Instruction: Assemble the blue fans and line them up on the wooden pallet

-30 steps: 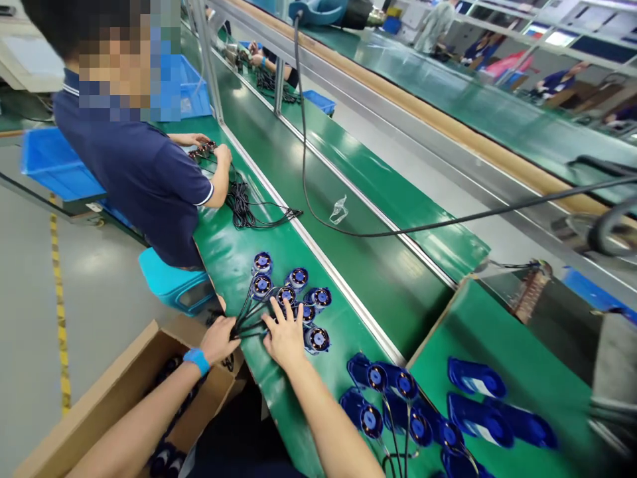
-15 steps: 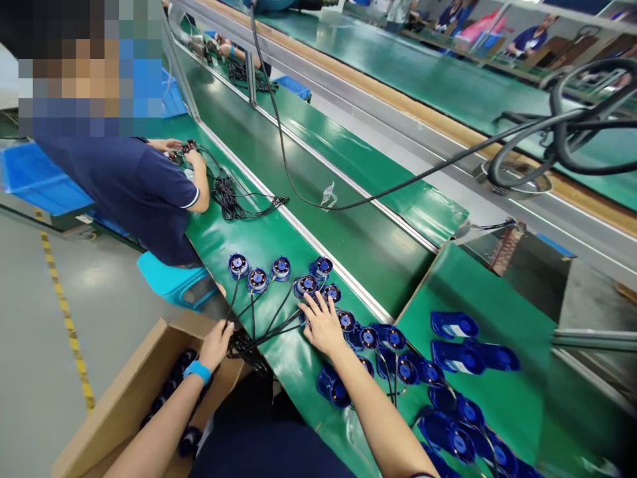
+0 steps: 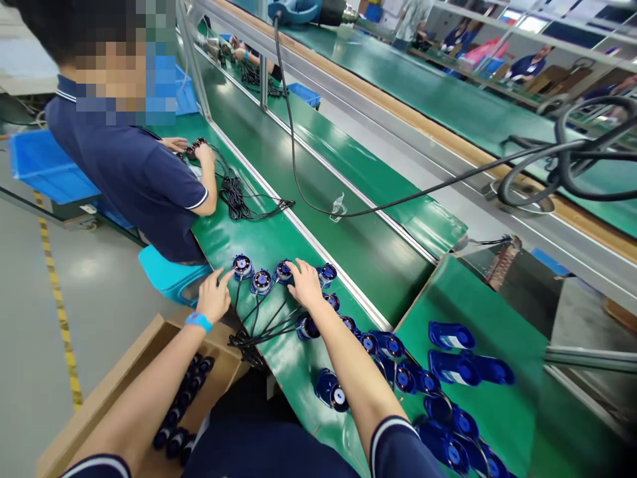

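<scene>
A person in a navy shirt point(image 3: 124, 179) stands at the upper left, with a blue bin point(image 3: 52, 166) behind and a turquoise stool point(image 3: 172, 273) nearby. Yellow-and-black tape point(image 3: 58, 312) runs along the gray floor point(image 3: 104, 292). A tangle of black cables point(image 3: 236, 199) lies on the bench near that person. A crumpled piece of clear plastic point(image 3: 338, 208) rests in the long green channel point(image 3: 293, 189), close to a drooping black cord point(image 3: 294, 149) that leads right to loose thick coils point(image 3: 562, 156). Farther back are a small blue container point(image 3: 304, 94), a blurred pink item point(image 3: 486, 51) and a seated person in dark blue point(image 3: 528, 65).
</scene>
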{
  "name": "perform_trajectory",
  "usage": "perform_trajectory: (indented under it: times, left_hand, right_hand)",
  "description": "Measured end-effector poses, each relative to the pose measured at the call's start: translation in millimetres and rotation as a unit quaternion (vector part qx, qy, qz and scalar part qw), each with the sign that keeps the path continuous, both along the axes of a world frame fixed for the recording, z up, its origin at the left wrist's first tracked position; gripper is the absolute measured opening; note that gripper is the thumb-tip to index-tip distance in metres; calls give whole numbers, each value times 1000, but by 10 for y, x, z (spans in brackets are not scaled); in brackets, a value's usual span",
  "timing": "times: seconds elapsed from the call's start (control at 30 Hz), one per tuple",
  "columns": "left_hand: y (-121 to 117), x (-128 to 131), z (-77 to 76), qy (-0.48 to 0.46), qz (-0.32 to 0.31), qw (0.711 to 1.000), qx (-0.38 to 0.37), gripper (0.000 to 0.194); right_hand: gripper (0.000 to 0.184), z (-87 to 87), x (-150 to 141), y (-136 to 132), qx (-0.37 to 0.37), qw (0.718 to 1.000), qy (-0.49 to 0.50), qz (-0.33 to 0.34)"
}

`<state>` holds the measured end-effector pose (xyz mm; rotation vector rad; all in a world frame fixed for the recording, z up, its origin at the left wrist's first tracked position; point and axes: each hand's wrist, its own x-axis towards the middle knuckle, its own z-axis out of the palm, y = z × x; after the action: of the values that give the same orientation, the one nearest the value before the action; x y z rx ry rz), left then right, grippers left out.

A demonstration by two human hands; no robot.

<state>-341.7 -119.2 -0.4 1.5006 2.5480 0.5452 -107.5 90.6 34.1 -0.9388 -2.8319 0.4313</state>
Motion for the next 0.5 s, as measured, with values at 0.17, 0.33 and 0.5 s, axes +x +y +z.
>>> perform_trajectory:
  times: [0.17,0.33,0.5]
  left_hand:
    - [692,-430,223,169,-278,943,-74,99]
    - [906,-466,41,145,-347,922,-93,76]
    - [822,-443,-93,96,-320,941,-51,68]
  right_hand:
    - [90,-95,-331,128,-38,995,-85,-18]
    - [79,-69,-142,-32,-23,999,-26,-27]
    - [80,-119,-232,-2,-42,998,-28,-48]
